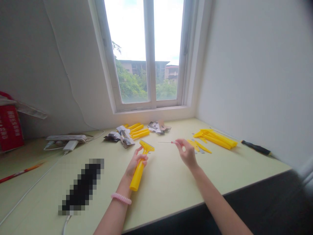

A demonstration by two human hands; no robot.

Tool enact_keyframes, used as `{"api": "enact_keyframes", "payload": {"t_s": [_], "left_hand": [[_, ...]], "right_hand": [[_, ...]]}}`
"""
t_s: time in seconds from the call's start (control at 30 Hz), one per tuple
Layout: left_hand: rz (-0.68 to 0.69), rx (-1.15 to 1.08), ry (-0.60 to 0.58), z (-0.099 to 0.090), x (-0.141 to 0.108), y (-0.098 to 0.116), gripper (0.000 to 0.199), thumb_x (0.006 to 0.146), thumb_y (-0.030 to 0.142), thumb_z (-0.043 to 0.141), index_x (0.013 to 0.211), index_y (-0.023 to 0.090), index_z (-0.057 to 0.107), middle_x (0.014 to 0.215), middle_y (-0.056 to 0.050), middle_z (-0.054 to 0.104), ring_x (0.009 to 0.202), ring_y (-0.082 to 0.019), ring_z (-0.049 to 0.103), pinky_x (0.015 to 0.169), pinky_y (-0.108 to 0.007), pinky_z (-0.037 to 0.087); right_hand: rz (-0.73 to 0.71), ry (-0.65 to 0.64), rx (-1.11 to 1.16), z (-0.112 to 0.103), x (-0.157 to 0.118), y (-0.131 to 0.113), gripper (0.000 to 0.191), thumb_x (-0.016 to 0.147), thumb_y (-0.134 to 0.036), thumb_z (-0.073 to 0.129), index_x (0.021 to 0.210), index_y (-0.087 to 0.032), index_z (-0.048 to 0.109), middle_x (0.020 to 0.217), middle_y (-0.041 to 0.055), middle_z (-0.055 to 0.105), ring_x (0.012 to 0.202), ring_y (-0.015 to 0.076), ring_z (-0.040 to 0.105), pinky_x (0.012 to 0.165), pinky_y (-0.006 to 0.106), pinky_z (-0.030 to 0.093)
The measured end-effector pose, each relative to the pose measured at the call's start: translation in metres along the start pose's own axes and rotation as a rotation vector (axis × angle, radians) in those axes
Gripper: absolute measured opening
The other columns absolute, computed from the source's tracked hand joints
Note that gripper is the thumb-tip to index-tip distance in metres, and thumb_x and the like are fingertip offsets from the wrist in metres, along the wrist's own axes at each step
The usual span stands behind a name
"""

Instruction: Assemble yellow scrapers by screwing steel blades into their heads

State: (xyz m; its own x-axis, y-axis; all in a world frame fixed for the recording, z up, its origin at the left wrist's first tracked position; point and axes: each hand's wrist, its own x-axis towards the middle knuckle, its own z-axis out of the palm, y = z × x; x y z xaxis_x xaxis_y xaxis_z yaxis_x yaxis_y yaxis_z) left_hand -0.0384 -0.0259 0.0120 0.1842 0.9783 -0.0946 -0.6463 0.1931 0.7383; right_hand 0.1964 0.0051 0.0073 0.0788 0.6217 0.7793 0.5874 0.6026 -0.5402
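Note:
A yellow scraper [138, 173] with a wide flat head lies in my left hand [137, 160], its fingers wrapped round the neck and the thick handle end pointing down toward me. Between the fingertips of my right hand [186, 150] is a thin screwdriver [168, 142], its shaft pointing left toward the scraper head without touching it. Flat yellow pieces [204, 147] with grey parts lie just right of my right hand.
Packaged scrapers with yellow handles [140, 132] and wrapped packets [158, 127] lie by the window. Yellow handles [220, 138] and a black screwdriver [255, 147] are at right. At left are a power strip [66, 139], cables, a red box [11, 129] and a pixelated dark object [83, 186].

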Motion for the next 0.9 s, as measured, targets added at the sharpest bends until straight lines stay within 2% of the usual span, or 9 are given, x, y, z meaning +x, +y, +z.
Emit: {"api": "enact_keyframes", "payload": {"t_s": [0.1, 0.17, 0.6, 0.9], "left_hand": [[-0.001, 0.027, 0.007, 0.000, 0.000, 0.000, 0.062, 0.060, 0.000, 0.056, 0.113, 0.025, 0.034, 0.072, 0.001, 0.048, 0.049, -0.003, 0.044, 0.041, -0.010, 0.032], [0.000, 0.034, 0.017, 0.000, 0.001, -0.001, 0.061, 0.060, 0.000, 0.057, 0.112, 0.024, 0.035, 0.072, 0.001, 0.049, 0.048, -0.003, 0.044, 0.041, -0.011, 0.031], [-0.026, 0.071, -0.037, -0.002, 0.002, 0.000, 0.059, 0.063, 0.002, 0.056, 0.112, 0.023, 0.031, 0.068, 0.003, 0.046, 0.045, -0.002, 0.042, 0.040, -0.010, 0.031], [-0.030, 0.075, -0.016, 0.002, 0.000, 0.001, 0.061, 0.061, 0.002, 0.058, 0.113, 0.023, 0.033, 0.069, 0.003, 0.047, 0.045, -0.002, 0.043, 0.040, -0.011, 0.030]], "right_hand": [[-0.192, -0.066, 0.035, 0.004, -0.006, -0.016, 0.012, 0.084, -0.022, 0.043, 0.087, -0.019, 0.054, 0.080, 0.0060, 0.060, 0.075, 0.0178, 0.055, 0.070, 0.032, 0.045], [-0.240, -0.100, 0.060, 0.007, -0.009, -0.022, 0.013, 0.084, -0.018, 0.041, 0.088, -0.020, 0.054, 0.080, 0.0058, 0.059, 0.078, 0.0183, 0.054, 0.071, 0.033, 0.045], [-0.235, -0.131, 0.083, 0.011, -0.009, -0.021, 0.012, 0.085, -0.017, 0.041, 0.088, -0.020, 0.053, 0.080, 0.0050, 0.058, 0.078, 0.0180, 0.053, 0.071, 0.033, 0.044], [-0.238, -0.137, 0.093, 0.012, -0.008, -0.022, 0.013, 0.085, -0.017, 0.041, 0.089, -0.021, 0.053, 0.080, 0.0054, 0.059, 0.079, 0.0184, 0.054, 0.072, 0.034, 0.045]]}}
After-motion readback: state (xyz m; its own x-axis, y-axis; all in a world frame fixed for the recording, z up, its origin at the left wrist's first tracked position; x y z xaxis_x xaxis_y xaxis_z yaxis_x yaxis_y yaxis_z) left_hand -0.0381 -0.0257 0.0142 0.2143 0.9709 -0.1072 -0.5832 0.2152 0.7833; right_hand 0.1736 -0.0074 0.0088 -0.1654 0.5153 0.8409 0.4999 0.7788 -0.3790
